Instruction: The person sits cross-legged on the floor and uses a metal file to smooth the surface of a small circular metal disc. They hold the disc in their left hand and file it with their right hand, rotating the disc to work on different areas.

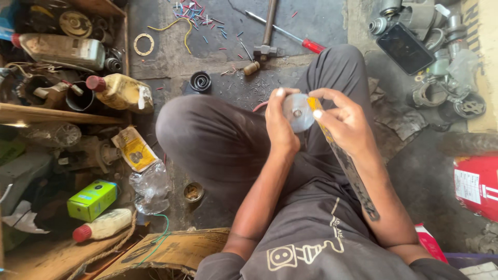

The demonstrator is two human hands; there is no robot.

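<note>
A round grey metal disc (298,112) is held above the crossed legs, just right of the picture's centre. The left hand (280,123) is closed around the disc's rim from nine o'clock, thumb up at the top edge. The right hand (346,122) is curled at three o'clock of the disc, its fingertips (317,114) pinching a long strip of abrasive paper (342,158), yellow at the top and dark below, which is pressed against the disc's face and hangs down along the forearm.

On the floor at eight o'clock a green box (92,200) and a pale bottle with a red cap (102,225) are seen, with a crumpled clear plastic bag (150,187) beside them. At ten o'clock a dirty yellowish oil bottle (120,92) lies on its side. Farther off, at twelve o'clock, a hammer (266,32) and a red-handled screwdriver (290,35) rest on the concrete among scattered wire offcuts (199,15). At two o'clock a heap of grey metal housings (433,46) is piled.
</note>
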